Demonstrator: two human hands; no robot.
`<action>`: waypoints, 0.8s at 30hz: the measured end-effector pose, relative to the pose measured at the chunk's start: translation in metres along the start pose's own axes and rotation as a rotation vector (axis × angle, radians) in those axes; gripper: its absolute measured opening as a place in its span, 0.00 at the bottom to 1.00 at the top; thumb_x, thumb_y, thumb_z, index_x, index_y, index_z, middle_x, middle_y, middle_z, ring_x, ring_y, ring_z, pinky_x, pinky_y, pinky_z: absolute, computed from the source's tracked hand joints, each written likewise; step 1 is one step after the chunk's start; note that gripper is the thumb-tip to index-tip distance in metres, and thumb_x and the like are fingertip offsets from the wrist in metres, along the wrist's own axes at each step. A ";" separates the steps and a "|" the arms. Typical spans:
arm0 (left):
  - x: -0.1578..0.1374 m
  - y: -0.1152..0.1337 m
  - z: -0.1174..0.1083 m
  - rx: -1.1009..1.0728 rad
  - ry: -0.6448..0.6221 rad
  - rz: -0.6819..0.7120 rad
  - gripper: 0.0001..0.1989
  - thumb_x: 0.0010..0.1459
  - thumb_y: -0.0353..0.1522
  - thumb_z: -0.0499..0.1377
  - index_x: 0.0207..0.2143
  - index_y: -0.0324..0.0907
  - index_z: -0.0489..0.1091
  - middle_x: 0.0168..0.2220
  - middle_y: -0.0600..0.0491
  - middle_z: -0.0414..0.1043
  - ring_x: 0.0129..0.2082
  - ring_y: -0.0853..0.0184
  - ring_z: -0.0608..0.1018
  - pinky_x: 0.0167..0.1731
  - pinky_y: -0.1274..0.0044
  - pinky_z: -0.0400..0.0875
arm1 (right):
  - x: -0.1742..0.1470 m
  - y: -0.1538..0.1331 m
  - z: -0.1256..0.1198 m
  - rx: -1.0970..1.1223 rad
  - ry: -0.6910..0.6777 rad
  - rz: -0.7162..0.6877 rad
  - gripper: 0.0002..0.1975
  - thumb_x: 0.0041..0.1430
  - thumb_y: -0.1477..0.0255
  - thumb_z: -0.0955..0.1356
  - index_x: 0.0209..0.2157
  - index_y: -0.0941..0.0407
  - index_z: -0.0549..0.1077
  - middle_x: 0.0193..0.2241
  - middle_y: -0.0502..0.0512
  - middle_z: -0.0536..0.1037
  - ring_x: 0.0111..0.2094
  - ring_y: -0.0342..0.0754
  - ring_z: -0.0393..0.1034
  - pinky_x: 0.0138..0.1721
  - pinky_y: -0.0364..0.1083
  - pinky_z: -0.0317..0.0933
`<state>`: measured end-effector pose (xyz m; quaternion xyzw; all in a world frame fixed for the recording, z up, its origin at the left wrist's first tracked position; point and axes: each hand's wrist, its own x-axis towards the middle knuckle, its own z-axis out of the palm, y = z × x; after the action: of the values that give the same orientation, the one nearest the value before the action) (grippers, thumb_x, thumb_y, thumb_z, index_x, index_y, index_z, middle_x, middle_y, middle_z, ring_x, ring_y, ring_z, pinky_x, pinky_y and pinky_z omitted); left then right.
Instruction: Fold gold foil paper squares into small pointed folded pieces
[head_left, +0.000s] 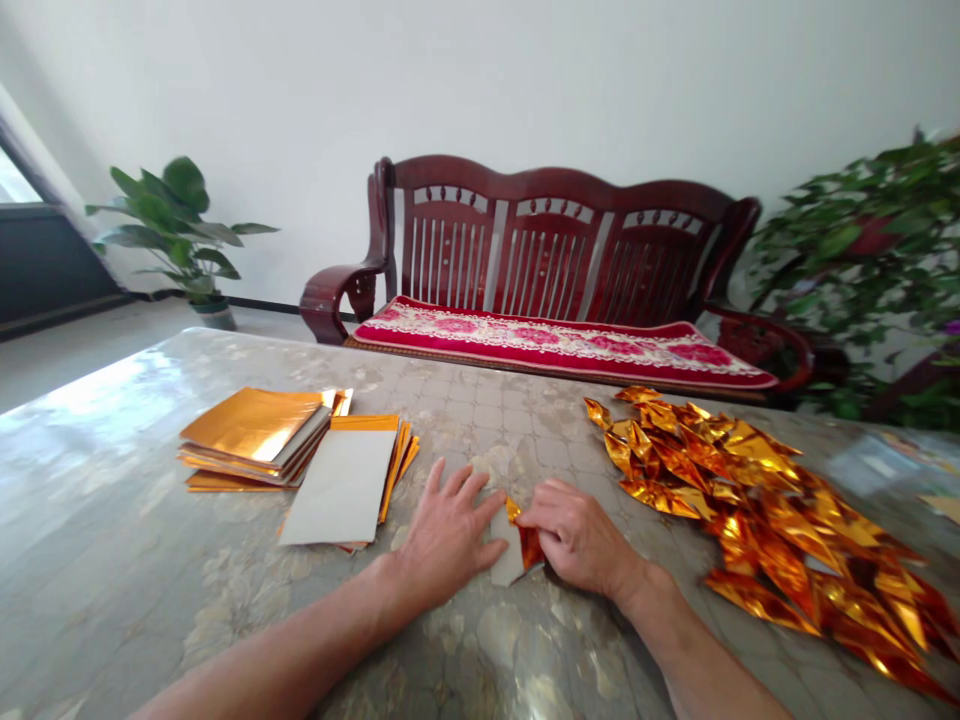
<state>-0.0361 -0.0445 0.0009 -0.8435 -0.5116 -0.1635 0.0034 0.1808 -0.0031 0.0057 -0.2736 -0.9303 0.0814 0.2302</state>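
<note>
A small sheet of gold foil paper (508, 550), grey on its back and partly folded, lies on the table in front of me. My left hand (450, 530) rests flat with fingers spread, its fingertips and thumb touching the sheet's left side. The fingers of my right hand (574, 530) are curled in and grip the folded gold edge on the right. To the left sit a stack of gold foil sheets (255, 420) and a second pile of sheets (345, 485) with a grey side up. On the right lies a heap of folded gold foil pieces (720, 470).
The table (247, 640) has a glossy, patterned cover. Clear plastic packaging (892, 465) lies at the far right. Beyond the table stands a dark red wooden bench (517, 190) with a red floral cushion (525, 335). Potted plants (176, 215) flank it on both sides.
</note>
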 end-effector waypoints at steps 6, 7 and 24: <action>-0.008 0.020 -0.012 -0.109 0.001 0.044 0.19 0.59 0.45 0.60 0.49 0.49 0.69 0.50 0.52 0.71 0.49 0.59 0.71 0.51 0.64 0.65 | 0.001 -0.001 0.000 0.007 -0.046 0.028 0.16 0.50 0.87 0.62 0.31 0.55 0.77 0.26 0.52 0.70 0.33 0.48 0.62 0.35 0.46 0.56; -0.009 0.025 -0.012 -0.124 -0.022 0.040 0.19 0.57 0.46 0.62 0.47 0.47 0.70 0.47 0.52 0.72 0.46 0.59 0.72 0.47 0.66 0.66 | 0.000 -0.001 0.000 0.012 -0.049 0.034 0.16 0.51 0.87 0.62 0.30 0.55 0.76 0.26 0.52 0.70 0.33 0.48 0.62 0.35 0.46 0.56; -0.002 0.008 -0.012 -0.064 -0.066 -0.141 0.06 0.61 0.35 0.59 0.31 0.44 0.72 0.35 0.53 0.73 0.39 0.61 0.73 0.41 0.70 0.64 | 0.001 -0.009 -0.002 -0.131 -0.053 0.054 0.13 0.52 0.84 0.64 0.31 0.54 0.76 0.29 0.53 0.73 0.35 0.49 0.63 0.37 0.48 0.56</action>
<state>-0.0331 -0.0519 0.0130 -0.8100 -0.5640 -0.1519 -0.0519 0.1767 -0.0097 0.0104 -0.3108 -0.9317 0.0337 0.1850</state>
